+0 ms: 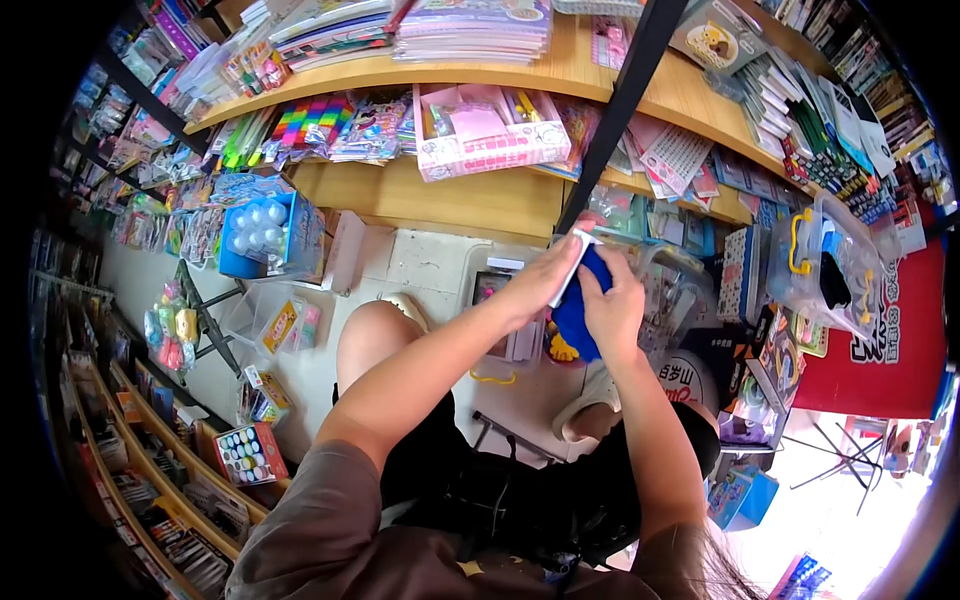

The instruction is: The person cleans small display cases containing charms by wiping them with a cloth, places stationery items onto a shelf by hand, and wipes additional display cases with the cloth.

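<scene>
Both of my hands are close together over a clear plastic bin (pixel 468 290) on the floor. My left hand (pixel 545 272) is closed on a flat white item (pixel 572 268), seen edge-on. Against that item lies a blue cloth-like piece (pixel 575 322), which my right hand (pixel 613 305) grips with the thumb over it. The blue piece hangs below the fingers. A yellow thing (pixel 562 347) shows just under its lower end; whether they are joined I cannot tell.
Wooden shelves (pixel 420 195) with packaged goods curve across the front. A black post (pixel 620 110) rises just beyond my hands. To the right is a clear bin with yellow handles (pixel 825 265); to the left, a blue box (pixel 262 235) of clear balls. Low racks (pixel 150 440) line the lower left.
</scene>
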Motion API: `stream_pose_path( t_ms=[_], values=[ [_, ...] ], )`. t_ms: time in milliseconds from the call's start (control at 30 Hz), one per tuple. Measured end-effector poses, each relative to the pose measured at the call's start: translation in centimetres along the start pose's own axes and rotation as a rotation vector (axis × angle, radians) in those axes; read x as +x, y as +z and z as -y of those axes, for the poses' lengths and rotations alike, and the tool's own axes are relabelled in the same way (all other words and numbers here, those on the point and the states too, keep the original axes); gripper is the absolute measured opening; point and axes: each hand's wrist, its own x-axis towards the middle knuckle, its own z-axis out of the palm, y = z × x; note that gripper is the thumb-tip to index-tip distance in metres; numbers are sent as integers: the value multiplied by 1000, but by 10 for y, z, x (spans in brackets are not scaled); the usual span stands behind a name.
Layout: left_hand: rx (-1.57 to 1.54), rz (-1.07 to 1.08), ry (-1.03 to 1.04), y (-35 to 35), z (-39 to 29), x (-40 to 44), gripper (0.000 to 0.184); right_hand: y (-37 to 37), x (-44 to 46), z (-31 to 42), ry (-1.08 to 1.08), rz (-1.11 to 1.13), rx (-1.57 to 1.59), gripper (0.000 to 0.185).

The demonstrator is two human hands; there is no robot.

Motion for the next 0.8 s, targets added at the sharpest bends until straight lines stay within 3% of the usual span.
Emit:
stream_pose_path(
  t_ms=[67,233,333,400,467,500,800],
  values=[
    [17,4,-32,-8,1,4,55,-10,3,10,-49,198,-148,26],
    [-192,25,-192,-22,-10,9,57,-15,2,8,-252,484,-94,24],
    [-192,12,-218,-14,-3,7,57,-13,-3,7,-164,311,-131,24],
    [-214,7,-264,-7,2,2,55,-5,-3,-6,-161,78,-135,22],
    [-192,-8,-325,4,0,-3,54,-9,3,-5,47,-14,-146,19],
    [-205,-9,-312,8,0,-4,52,-8,3,-7,-1,-64,-159,22],
    [-334,43,-284,-9,10,7,57,-10,-4,-7,58,226,216,37]
  ],
)
